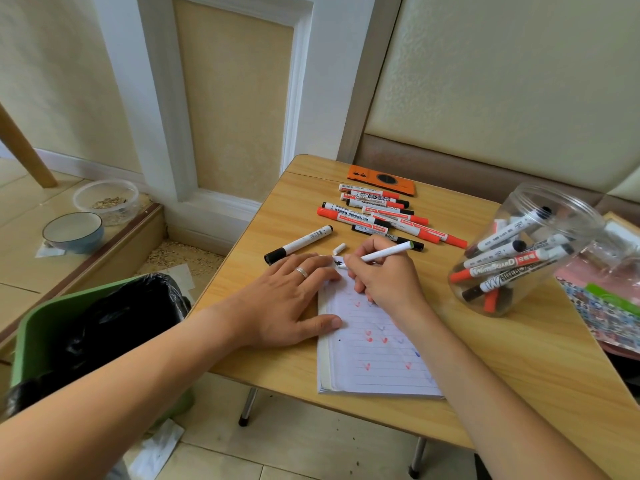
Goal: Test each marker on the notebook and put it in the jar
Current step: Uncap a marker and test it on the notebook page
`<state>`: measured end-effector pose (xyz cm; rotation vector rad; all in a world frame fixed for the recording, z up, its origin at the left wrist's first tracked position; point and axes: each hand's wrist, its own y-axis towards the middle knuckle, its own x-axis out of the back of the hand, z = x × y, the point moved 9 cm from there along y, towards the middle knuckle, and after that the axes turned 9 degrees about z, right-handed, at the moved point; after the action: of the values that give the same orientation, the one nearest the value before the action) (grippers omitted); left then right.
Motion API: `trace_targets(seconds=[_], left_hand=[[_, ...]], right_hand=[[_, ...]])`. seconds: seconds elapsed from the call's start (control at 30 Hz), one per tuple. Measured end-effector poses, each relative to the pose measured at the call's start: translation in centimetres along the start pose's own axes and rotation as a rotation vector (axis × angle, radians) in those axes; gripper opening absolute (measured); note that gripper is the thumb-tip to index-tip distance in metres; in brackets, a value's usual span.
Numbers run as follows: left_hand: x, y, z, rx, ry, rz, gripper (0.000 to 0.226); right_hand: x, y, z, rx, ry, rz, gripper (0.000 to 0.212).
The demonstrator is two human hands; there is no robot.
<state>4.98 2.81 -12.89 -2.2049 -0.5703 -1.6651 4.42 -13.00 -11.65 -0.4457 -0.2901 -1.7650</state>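
The wooden bench (467, 382) carries everything, with a green bin (38, 341) lined in black standing on the floor at its left edge. A clear plastic jar (540, 216) lies tilted near the right side, already holding several markers. The lined notebook (377, 362) sits at the front, dotted with small red and blue test marks. The left hand (287, 299) lies flat with straight fingers, its grip released, pressing the page's upper left corner. The right hand (381, 275) has its grip clenched around a white marker (388, 252), tip down on the top of the page. A row of untested markers (377, 216) lies behind, a black-capped marker (298, 244) apart on the left, and a small white cap (339, 248) just beside the hands
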Motion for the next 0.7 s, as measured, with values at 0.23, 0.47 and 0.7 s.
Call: trace_targets(seconds=[0.23,0.47,0.7], left_hand=[[-0.14,-0.04,0.01,0.010,-0.011,0.021,0.070],[-0.16,0.06,0.05,0.001,-0.017,0.014,0.070],[-0.16,0.04,0.08,0.009,-0.013,0.021,0.070]], right_hand=[[0.01,-0.11,-0.30,-0.005,-0.010,0.007,0.015],[0.03,-0.05,0.21,0.020,0.025,-0.007,0.014],[0.07,0.03,-0.19,-0.018,-0.022,-0.011,0.014]])
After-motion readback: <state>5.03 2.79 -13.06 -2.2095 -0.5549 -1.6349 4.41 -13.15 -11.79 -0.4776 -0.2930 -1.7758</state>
